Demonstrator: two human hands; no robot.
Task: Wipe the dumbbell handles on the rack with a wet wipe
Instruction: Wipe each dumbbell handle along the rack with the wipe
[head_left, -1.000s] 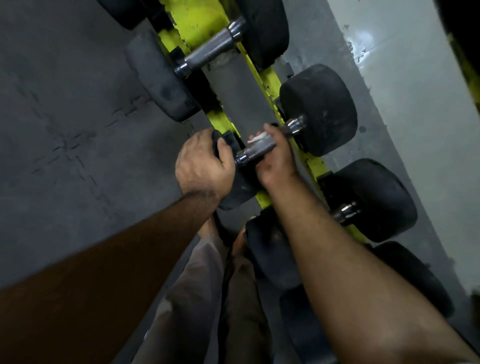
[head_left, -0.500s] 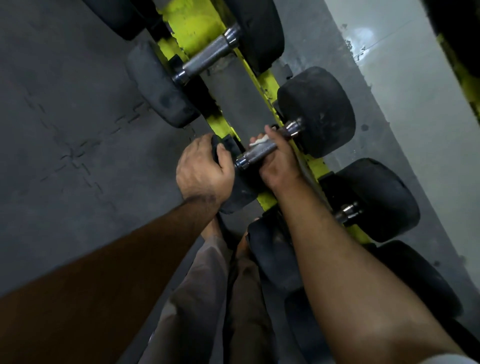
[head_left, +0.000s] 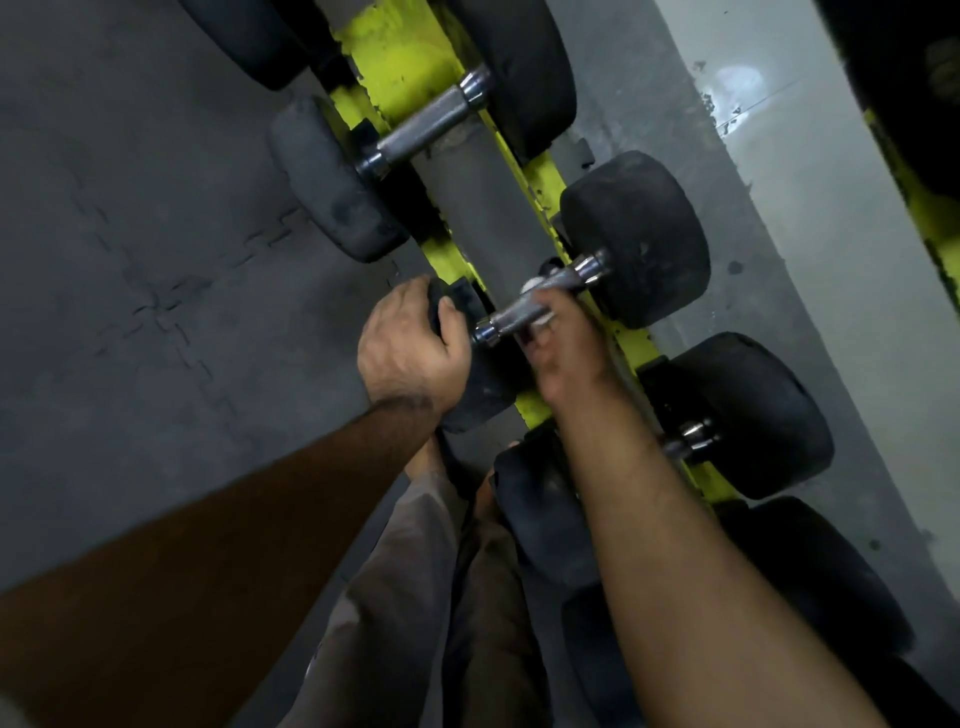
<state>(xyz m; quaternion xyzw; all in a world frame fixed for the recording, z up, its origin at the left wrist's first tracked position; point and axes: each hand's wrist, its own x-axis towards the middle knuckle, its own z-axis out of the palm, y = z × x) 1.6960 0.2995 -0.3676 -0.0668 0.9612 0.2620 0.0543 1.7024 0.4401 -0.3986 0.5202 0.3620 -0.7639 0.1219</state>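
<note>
Left hand (head_left: 410, 348) grips the 9-o'clock weight (head_left: 483, 384) as a brace; right hand (head_left: 563, 348) wraps wipe (head_left: 535, 285) round handle (head_left: 524, 312).

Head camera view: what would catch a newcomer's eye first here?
Probably the bright yellow-green rack running from the top down the middle, lined with black dumbbells. At centre the right hand wraps a white wipe round a shiny metal handle, while the left hand grips that dumbbell's near black end.

Chrome dumbbell handle (head_left: 524, 310), wipe-wrapped (head_left: 532, 285), racked (head_left: 400, 62).
</note>
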